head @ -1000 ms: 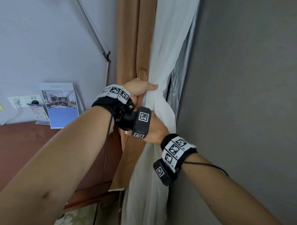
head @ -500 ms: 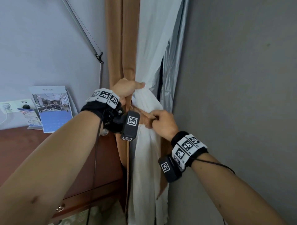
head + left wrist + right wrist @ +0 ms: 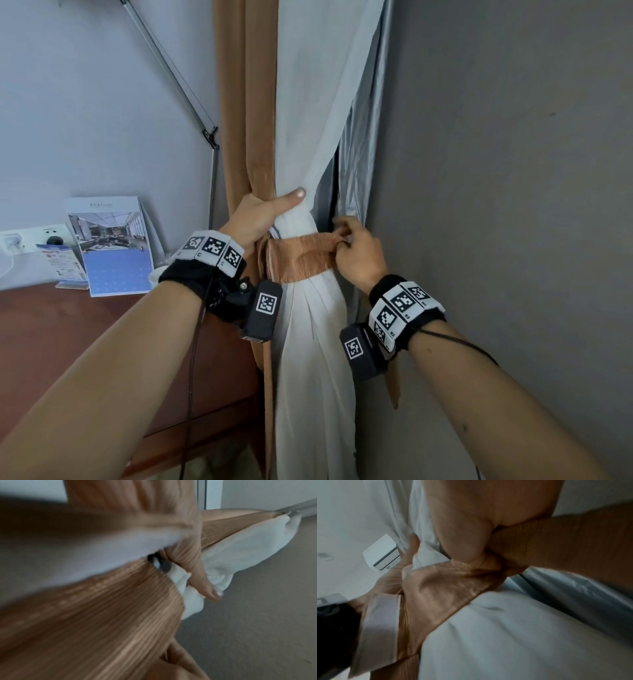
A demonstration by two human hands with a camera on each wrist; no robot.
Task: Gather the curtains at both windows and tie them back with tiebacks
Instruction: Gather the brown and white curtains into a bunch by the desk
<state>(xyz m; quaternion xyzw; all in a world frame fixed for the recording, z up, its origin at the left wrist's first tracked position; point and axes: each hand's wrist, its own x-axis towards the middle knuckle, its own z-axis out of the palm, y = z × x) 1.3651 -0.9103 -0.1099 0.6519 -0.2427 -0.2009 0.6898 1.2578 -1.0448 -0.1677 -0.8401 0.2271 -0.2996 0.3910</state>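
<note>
A tan curtain [image 3: 236, 102] and a white sheer curtain [image 3: 308, 113] hang gathered together beside a grey wall. A tan tieback band [image 3: 301, 257] runs across the front of the bundle. My left hand [image 3: 263, 212] wraps around the bundle just above the band, thumb [image 3: 291, 198] lying across the white sheer. My right hand [image 3: 356, 253] pinches the band's right end at the wall side. In the left wrist view my left hand's fingers [image 3: 192, 555] curl around tan and white cloth. The right wrist view has the band [image 3: 445, 585] running to my right hand's fingers [image 3: 471, 547].
A silvery lining [image 3: 359, 154] hangs between the sheer and the grey wall [image 3: 496, 205]. A red-brown desk [image 3: 68, 335] stands at left with a calendar [image 3: 109, 246] and leaflets against the wall. A wall socket [image 3: 20, 240] and a slanted metal rod [image 3: 171, 72] are behind it.
My right hand has drawn the tieback across the front of the bundle to the right, toward the wall. My left hand has stayed gripping the gathered curtains.
</note>
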